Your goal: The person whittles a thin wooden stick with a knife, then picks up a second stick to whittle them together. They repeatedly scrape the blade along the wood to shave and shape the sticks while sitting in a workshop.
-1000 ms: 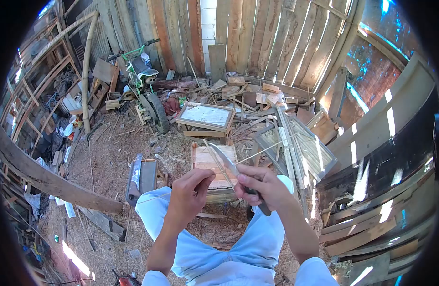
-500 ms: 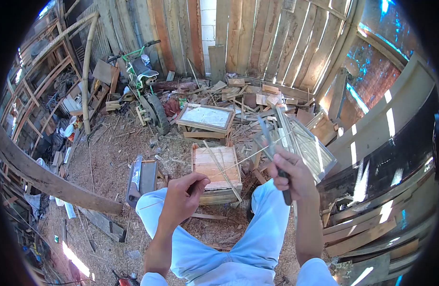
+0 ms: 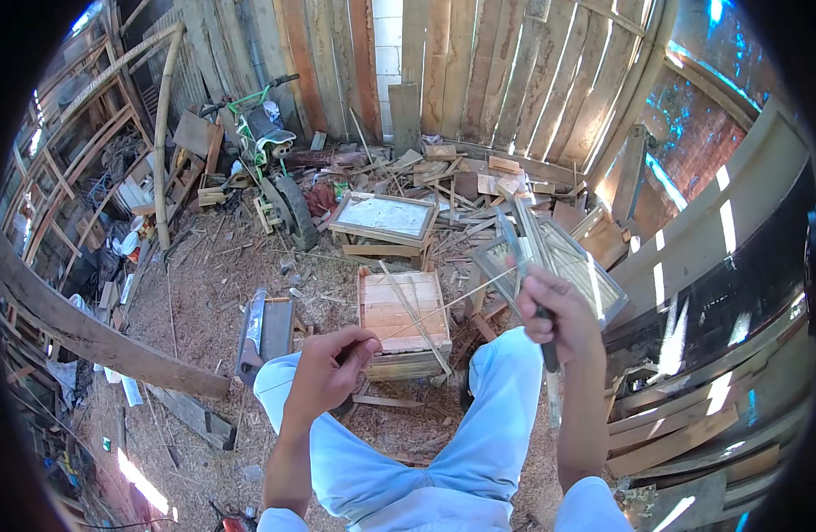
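Note:
My left hand (image 3: pixel 341 368) is closed in a pinch on one end of a thin wooden strip (image 3: pixel 448 307). The strip slants up to the right, toward my right hand (image 3: pixel 560 315). That hand is wrapped round the dark handle of a knife (image 3: pixel 548 344), whose blade points up and away from me, somewhat blurred. The strip's far end meets the blade near my fingers; exact contact is unclear. Below and between the hands stands a wooden box (image 3: pixel 403 306) with thin sticks (image 3: pixel 414 317) lying across its top.
A handsaw (image 3: pixel 252 332) rests against a small board at left. Beyond the box sits a framed white panel (image 3: pixel 381 215). Wood scraps (image 3: pixel 461 182) are heaped by the plank wall. A green bike (image 3: pixel 270 151) stands back left; a slatted frame (image 3: pixel 576 270) leans at right.
My right hand has moved slightly right and down with the knife. The left hand has shifted a little left and lower, still pinching the strip.

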Tool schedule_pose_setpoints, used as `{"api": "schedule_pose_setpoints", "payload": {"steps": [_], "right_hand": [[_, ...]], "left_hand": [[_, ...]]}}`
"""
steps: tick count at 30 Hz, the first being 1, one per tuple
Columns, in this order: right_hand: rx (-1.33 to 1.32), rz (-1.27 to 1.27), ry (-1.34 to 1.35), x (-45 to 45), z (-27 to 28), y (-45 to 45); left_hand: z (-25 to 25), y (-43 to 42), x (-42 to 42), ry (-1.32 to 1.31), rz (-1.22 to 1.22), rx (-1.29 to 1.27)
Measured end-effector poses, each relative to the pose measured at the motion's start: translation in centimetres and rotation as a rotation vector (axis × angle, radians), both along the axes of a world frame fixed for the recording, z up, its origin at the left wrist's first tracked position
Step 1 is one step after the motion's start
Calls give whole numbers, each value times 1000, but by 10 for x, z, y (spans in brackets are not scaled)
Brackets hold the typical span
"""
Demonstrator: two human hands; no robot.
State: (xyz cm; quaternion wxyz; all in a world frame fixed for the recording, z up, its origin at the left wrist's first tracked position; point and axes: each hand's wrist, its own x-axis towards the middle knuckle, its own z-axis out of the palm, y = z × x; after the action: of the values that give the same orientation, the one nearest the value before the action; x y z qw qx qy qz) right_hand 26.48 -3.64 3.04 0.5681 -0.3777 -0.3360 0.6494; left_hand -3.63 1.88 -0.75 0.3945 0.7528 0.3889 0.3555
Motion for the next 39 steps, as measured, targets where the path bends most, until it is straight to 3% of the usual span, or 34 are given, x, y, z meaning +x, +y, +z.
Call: {"api": "schedule_pose_setpoints", "payload": {"steps": [4, 5, 6, 7, 10, 17, 19, 21, 24, 32, 37, 39], "right_hand": [[40, -288, 23, 32, 2, -1], [108, -373, 78, 38, 1, 1], [91, -423, -29, 34, 3, 1], [91, -413, -28, 26, -1, 2], [-56, -238, -172, -13, -22, 7], [-108, 31, -420, -88, -62, 8], [11, -55, -698, -94, -74, 13], [27, -131, -689, -95, -78, 12], [90, -261, -903, -86, -80, 12], [105, -378, -1011, -58, -67, 11], [162, -412, -1133, -51, -52, 14], [208, -439, -1181, -46, -48, 20]], "left_hand": [[-6, 6, -11, 36, 4, -16], [-11, 11, -13, -111, 6, -109], [-15, 15, -14, -258, 10, -205], [-16, 19, -13, -258, 19, -203], [-12, 32, 13, -608, -60, -425], [-33, 40, 59, -707, -30, -211], [-35, 41, 57, -723, -16, -247], [-34, 42, 51, -705, -7, -258], [-27, 41, 41, -682, 28, -238], [2, 64, -21, -978, 294, -36], [6, 60, -42, -987, 344, -6], [0, 57, -46, -822, 379, 4]]}}
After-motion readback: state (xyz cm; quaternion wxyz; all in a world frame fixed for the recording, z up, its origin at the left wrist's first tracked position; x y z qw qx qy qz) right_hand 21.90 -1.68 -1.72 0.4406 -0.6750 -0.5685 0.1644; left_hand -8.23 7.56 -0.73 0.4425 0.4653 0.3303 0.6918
